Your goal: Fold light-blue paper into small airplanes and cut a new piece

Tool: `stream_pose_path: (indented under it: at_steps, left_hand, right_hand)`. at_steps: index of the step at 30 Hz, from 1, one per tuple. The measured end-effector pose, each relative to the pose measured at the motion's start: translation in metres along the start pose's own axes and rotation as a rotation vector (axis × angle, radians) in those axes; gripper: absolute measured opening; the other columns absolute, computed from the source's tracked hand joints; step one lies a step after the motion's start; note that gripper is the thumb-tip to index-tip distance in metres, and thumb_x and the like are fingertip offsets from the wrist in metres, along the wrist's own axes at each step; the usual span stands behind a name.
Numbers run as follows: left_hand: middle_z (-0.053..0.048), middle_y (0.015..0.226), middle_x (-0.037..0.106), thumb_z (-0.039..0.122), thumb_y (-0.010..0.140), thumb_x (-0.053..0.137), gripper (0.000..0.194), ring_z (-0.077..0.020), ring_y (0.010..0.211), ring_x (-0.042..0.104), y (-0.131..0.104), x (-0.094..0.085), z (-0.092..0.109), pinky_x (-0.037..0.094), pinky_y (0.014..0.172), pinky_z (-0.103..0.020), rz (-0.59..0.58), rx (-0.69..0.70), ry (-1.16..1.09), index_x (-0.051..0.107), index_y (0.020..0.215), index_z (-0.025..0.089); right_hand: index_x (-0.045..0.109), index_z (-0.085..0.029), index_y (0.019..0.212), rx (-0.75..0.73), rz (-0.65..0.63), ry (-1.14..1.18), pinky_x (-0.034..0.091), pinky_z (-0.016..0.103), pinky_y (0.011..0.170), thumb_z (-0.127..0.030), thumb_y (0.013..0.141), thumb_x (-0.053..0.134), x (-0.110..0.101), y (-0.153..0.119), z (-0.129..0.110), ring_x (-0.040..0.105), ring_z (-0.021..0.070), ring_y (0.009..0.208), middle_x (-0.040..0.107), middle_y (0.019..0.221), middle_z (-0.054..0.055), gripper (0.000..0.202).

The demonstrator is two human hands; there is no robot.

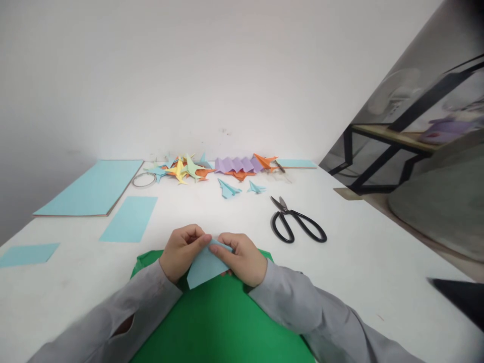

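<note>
In left hand [182, 253], right hand [244, 259]: blue paper [205, 268] pointing near-left lengthwise.

I see the light blue paper [207, 266] near the middle, folded, slanted, raised, its lower corner toward the near left.

We cannot see the lower fingers of the right hand [242, 257] well, because the folded paper [207, 264] covers them. The small blue sheet [28, 255] is cut by the left edge, and both grey sleeves [310, 302] leave at the bottom. On the shelf [393, 135], we find the purple thing [446, 130] too blurred to name. The back pieces in the paper pile [189, 169] are partly hidden.
</note>
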State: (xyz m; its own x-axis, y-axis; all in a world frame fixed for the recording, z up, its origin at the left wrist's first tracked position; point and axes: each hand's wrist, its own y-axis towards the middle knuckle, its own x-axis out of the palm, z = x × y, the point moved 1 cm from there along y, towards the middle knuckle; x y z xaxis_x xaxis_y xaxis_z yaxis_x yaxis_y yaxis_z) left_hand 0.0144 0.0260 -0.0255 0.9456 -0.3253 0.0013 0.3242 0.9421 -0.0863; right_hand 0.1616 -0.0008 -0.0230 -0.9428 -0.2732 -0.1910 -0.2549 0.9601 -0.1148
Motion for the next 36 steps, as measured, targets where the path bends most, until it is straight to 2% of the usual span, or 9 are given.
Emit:
stream_pose_path:
  at_steps: [8,13,15,19,23,26,32,36]
  left_hand:
    - [0.006,0.047,0.041,0.039,0.061,0.069,0.033,-0.0053,0.045,0.034,0.002,-0.003,0.009,0.026,0.044,-0.018,0.114,-0.034,-0.139,0.049,0.054,0.014]
    - [0.006,0.046,0.042,0.038,0.058,0.071,0.032,-0.0052,0.044,0.035,0.002,-0.003,0.013,0.025,0.044,-0.018,0.099,-0.079,-0.220,0.050,0.053,0.013]
    - [0.006,0.046,0.042,0.037,0.058,0.071,0.032,-0.0051,0.044,0.035,0.001,-0.002,0.014,0.025,0.044,-0.018,0.079,-0.085,-0.244,0.050,0.053,0.013]
    - [0.005,0.046,0.046,0.035,0.057,0.072,0.030,-0.0057,0.044,0.037,0.000,0.000,0.013,0.026,0.044,-0.019,0.017,-0.119,-0.259,0.053,0.053,0.013]
    - [0.004,0.046,0.047,0.034,0.057,0.073,0.027,-0.0059,0.045,0.038,-0.001,0.001,0.009,0.026,0.045,-0.020,0.029,-0.091,-0.230,0.056,0.053,0.013]
    - [0.003,0.047,0.050,0.034,0.061,0.071,0.024,-0.0065,0.046,0.039,0.001,0.000,0.003,0.028,0.046,-0.021,0.023,-0.072,-0.206,0.061,0.056,0.013]
    - [0.000,0.056,0.059,0.032,0.063,0.070,0.020,-0.0085,0.051,0.046,0.002,-0.002,-0.001,0.032,0.048,-0.022,0.023,-0.100,-0.201,0.070,0.072,0.015]
    - [-0.002,0.060,0.062,0.029,0.061,0.071,0.022,-0.0095,0.052,0.050,0.001,-0.001,0.001,0.034,0.049,-0.022,-0.033,-0.122,-0.227,0.071,0.077,0.015]
  right_hand:
    - [0.046,-0.017,0.052,-0.034,-0.021,0.229,0.030,0.019,0.035,-0.056,0.076,0.047,-0.002,0.003,0.006,0.042,0.0072,0.031,0.051,0.036,-0.003,0.046]
    - [0.036,-0.019,0.038,-0.037,0.046,0.219,0.024,0.021,0.037,-0.056,0.075,0.050,-0.005,0.000,0.004,0.029,0.0050,0.028,0.033,0.025,-0.006,0.054]
    - [0.036,-0.019,0.035,-0.052,0.073,0.266,0.023,0.022,0.036,-0.057,0.075,0.047,-0.006,0.001,0.005,0.028,0.0055,0.027,0.030,0.023,-0.005,0.057]
    - [0.048,-0.017,0.044,-0.075,0.113,0.397,0.022,0.022,0.036,-0.057,0.078,0.043,-0.008,0.005,0.008,0.034,0.0072,0.032,0.041,0.033,-0.003,0.052]
    - [0.056,-0.014,0.059,-0.127,0.067,0.329,0.026,0.020,0.042,-0.047,0.071,0.060,-0.007,0.003,0.006,0.037,0.0063,0.043,0.044,0.046,-0.005,0.034]
    - [0.059,-0.015,0.070,-0.095,0.016,0.289,0.029,0.020,0.041,-0.042,0.066,0.065,-0.005,0.001,0.004,0.039,0.0069,0.043,0.046,0.048,-0.005,0.028]
    - [0.056,-0.016,0.067,-0.048,0.008,0.272,0.038,0.020,0.039,-0.043,0.069,0.062,-0.004,0.003,0.008,0.044,0.0083,0.043,0.048,0.048,-0.005,0.027]
    - [0.056,-0.016,0.066,-0.030,0.035,0.280,0.039,0.020,0.039,-0.043,0.067,0.063,-0.005,0.004,0.009,0.044,0.0082,0.044,0.049,0.050,-0.004,0.028]
